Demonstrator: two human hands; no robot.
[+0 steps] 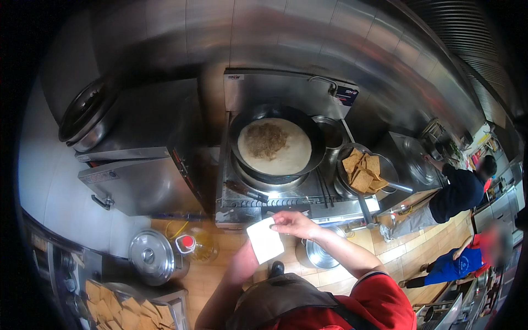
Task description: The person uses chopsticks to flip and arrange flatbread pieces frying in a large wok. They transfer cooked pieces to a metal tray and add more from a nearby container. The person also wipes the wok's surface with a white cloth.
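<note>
In front of my body I hold a flat white square slab point(266, 242), which looks like tofu. My left hand point(247, 255) is under it, mostly hidden behind the slab, and bears it. Above its upper right corner my right hand point(295, 225) is closed in a pinch, its fingertips at the slab's edge. Beyond both hands, a large black wok point(315, 137) sits on the stove, holding pale whitish liquid point(291, 157) with a heap of brown crumbly bits point(264, 139) at its upper left.
Golden-brown square pieces point(363, 171) fill a strainer right of the wok. More lie in a tray point(179, 309) at lower left. A lidded pot point(148, 256) and oil jug point(201, 246) stand on the floor. Two people point(461, 190) point(456, 264) are at the right.
</note>
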